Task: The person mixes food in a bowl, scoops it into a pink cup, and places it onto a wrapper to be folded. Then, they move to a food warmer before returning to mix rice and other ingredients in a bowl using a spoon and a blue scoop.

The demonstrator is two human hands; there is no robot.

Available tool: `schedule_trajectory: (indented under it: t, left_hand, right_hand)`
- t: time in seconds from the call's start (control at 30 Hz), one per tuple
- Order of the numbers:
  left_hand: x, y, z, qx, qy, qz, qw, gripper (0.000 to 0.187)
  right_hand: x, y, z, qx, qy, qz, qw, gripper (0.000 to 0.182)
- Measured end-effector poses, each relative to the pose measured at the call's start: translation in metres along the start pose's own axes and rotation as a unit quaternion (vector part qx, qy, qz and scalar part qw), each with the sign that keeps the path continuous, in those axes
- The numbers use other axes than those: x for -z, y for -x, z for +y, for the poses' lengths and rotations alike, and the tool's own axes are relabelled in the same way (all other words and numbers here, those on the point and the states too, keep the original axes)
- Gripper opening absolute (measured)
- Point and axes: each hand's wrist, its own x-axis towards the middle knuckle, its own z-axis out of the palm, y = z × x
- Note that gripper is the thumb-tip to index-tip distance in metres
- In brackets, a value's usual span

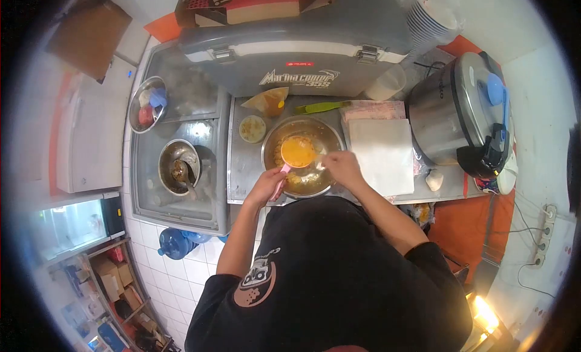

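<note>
My left hand (266, 187) is closed around the pink handle of a strainer (284, 170), which is held over a wide metal bowl (267, 134). An orange mixture (298, 151) fills the strainer's round head. On the right side of the bowl, my right hand (342, 169) has its fingers pinched together close to the strainer; a pale, blurred thing shows at the fingertips, and I cannot tell what it is. Bits of yellow-orange food cling to the inside of the bowl. Left of it stands a small round tub (252, 129), with a bag of orange-brown liquid (271, 102) behind.
A green-handled tool (321, 107) lies behind the bowl. Stacked paper sheets (381, 155) sit to the right, before a large steel cooker (445, 110). A grey cooler box (296, 67) closes off the back. Two metal bowls, one holding a ladle (181, 172), rest on the freezer (206, 216) at left.
</note>
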Motion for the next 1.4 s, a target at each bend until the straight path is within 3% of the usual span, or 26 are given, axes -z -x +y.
schedule_trajectory:
  t: [0.13,0.2,0.57,0.67,0.73,0.8,0.87,0.9,0.97,1.07,1.13,1.2,1.33,1.4]
  left_hand:
    - [0.003,-0.001,-0.010,-0.017,-0.002,-0.021,1.000,0.019]
    - [0.003,-0.005,-0.011,-0.028,-0.008,-0.029,0.999,0.019]
    - [-0.009,0.011,-0.004,-0.032,0.045,-0.036,0.998,0.021]
    - [-0.001,0.007,-0.020,-0.045,0.042,-0.048,0.997,0.022]
    - [-0.011,0.016,-0.017,-0.064,0.051,-0.005,0.997,0.022]
    - [-0.017,0.021,-0.017,-0.080,0.062,0.040,0.994,0.023]
    - [-0.020,0.025,-0.018,-0.133,0.083,0.048,0.986,0.024]
    - [-0.022,0.027,-0.019,-0.134,0.085,0.050,0.986,0.024]
    - [-0.030,0.031,-0.019,-0.147,0.078,0.049,0.985,0.025]
    - [-0.053,0.032,-0.017,-0.149,0.067,0.029,0.986,0.025]
    - [-0.076,0.028,-0.016,-0.136,0.059,0.005,0.989,0.026]
    - [-0.102,0.018,-0.018,-0.122,0.051,-0.021,0.991,0.027]
    - [-0.159,-0.018,-0.038,-0.084,0.085,-0.104,0.987,0.026]
    - [-0.181,-0.037,-0.047,-0.018,0.145,-0.185,0.972,0.025]
  right_hand:
    - [0.012,-0.002,0.000,-0.097,0.000,-0.007,0.995,0.035]
    - [0.021,-0.005,-0.004,-0.093,0.024,-0.040,0.995,0.034]
    - [0.017,0.003,-0.002,-0.033,0.011,0.002,0.999,0.034]
    - [0.023,0.001,0.001,-0.016,-0.010,-0.041,0.999,0.033]
    - [0.034,0.003,-0.007,-0.034,-0.076,0.051,0.995,0.031]
    - [0.039,0.001,-0.004,-0.081,-0.038,0.076,0.993,0.028]
    - [0.024,-0.004,0.021,-0.046,0.065,0.138,0.987,0.026]
    - [0.015,-0.006,0.032,-0.045,0.066,0.136,0.988,0.026]
    - [0.000,-0.009,0.044,0.045,0.039,0.087,0.994,0.025]
    - [0.005,-0.003,0.046,0.104,0.063,0.116,0.986,0.025]
    - [0.022,0.003,0.054,0.086,0.050,0.160,0.982,0.025]
    - [0.048,0.011,0.067,0.004,-0.073,0.177,0.982,0.024]
    - [0.106,0.037,0.118,-0.075,-0.125,0.247,0.958,0.025]
    - [0.136,0.058,0.128,-0.132,-0.179,0.250,0.942,0.025]
